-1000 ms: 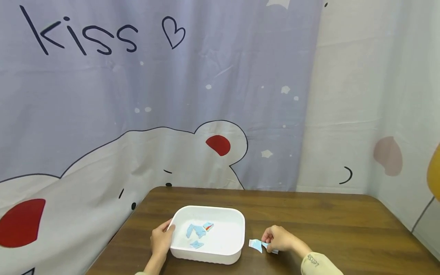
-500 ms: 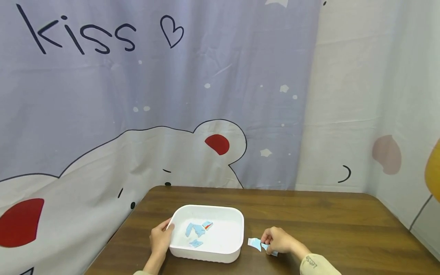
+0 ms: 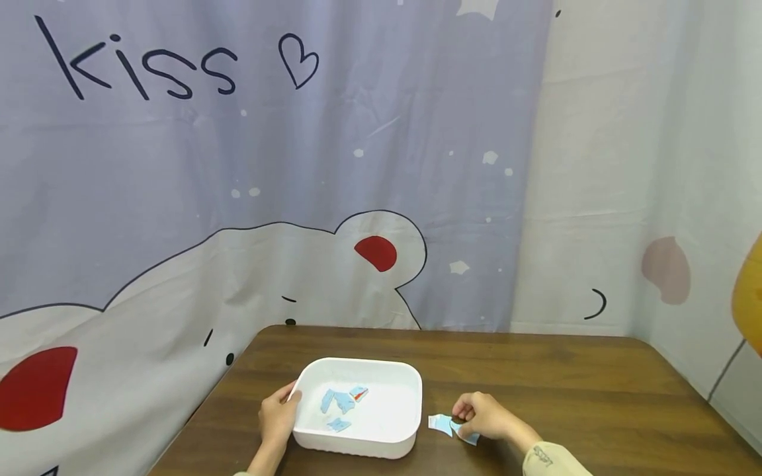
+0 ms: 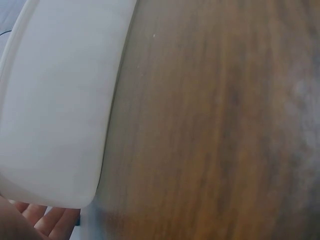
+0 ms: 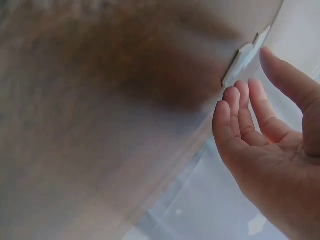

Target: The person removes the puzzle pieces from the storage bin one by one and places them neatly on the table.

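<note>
Head view: four pieces (image 3: 344, 402) lie unused in the box (image 3: 357, 444); right hand (image 3: 485, 415) pinches one piece (image 3: 469, 437) just beside a second piece (image 3: 440, 424) on the table (image 3: 536, 370). Left wrist view: left hand (image 4: 37, 222) grips the box. Right wrist view: joint unclear; fitting appears barely begun.

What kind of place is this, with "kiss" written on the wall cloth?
Probably an indoor room set up for a tabletop activity, though I can't tell whose. A big hanging cloth with cartoon shapes stands behind a brown table, where a white tub holds light blue pieces.
</note>
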Demonstrator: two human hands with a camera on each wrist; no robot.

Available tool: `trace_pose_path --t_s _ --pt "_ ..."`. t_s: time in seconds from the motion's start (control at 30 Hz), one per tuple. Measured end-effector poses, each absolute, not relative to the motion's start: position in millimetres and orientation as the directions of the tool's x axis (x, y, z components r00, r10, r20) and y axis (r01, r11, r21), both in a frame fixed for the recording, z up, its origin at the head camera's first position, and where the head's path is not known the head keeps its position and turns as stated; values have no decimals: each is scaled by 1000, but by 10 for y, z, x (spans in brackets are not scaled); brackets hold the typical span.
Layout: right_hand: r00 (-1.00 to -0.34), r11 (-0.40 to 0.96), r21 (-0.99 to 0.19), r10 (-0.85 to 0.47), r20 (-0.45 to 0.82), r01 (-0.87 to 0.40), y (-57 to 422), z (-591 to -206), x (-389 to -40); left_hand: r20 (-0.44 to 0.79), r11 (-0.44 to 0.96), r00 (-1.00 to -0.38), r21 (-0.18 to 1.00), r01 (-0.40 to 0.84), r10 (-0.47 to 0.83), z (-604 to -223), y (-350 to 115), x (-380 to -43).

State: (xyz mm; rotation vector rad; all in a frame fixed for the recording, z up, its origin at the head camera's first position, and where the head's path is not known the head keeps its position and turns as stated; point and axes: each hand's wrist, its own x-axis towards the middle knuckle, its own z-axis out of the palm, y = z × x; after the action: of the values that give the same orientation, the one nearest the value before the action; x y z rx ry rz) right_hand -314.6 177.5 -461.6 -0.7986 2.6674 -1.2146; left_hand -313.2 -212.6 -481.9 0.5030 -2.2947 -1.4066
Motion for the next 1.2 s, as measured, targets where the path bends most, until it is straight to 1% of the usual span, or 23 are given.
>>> trace_pose_path --t_s 0.2,0.43,0.67,0.97,1.2 --pt "-863 532 -728 -478 164 -433 1798 -4567 -3166 155 433 -853 897 -90 -498 -4821 -2123 -3140" --pt "-870 457 -791 -458 183 -407 1769 -4549 -3222 160 440 -849 893 -93 -504 -4825 -2130 -3141" --pt "-888 426 -822 -420 190 -377 1657 -4460 -3271 154 440 -849 892 -100 -505 -4828 -2133 -3138" --pt "-900 330 -872 -367 235 -363 1229 -4326 -3294 160 433 -846 897 -90 -508 -4854 -2148 -3139" --pt "-891 291 -881 -375 255 -374 836 -4308 -3289 157 432 -842 897 -98 -517 -4840 -2125 -3133"
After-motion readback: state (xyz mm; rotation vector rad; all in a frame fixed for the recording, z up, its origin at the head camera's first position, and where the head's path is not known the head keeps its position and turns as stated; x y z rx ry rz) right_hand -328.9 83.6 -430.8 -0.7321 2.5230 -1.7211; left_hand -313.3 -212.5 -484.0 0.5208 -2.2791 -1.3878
